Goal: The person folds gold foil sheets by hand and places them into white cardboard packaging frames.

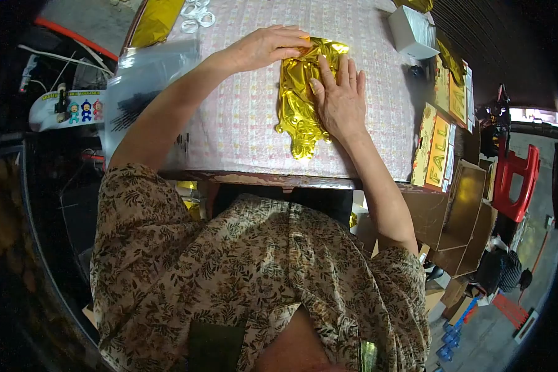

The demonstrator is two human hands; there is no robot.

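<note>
Two bare hands at work on a sheet of gold foil, on a desk spread with a patterned cloth. The single gold foil piece lies near the middle of the cloth, its long side running toward the person and its scalloped end nearest the desk's front edge. The left hand reaches across to its far left corner, fingers lying over the foil; whether that grip pinches the edge or merely rests cannot be told. The right hand lies flat along the right side, fingers extended and slightly parted, its grip wide and closed around nothing.

The step in hand appears to be smoothing or flattening the foil; the next move would call for light, even pressure, with one hand steadying the sheet.

Count of surrounding items: one golden foil bundle at the far left corner; one cluster of white rings, roughly six, though overlap prevents an exact number; one white box filled with pale, thin contents; two boxes lettered in gold at the right; clear plastic bags at the left, too layered to count.
</note>
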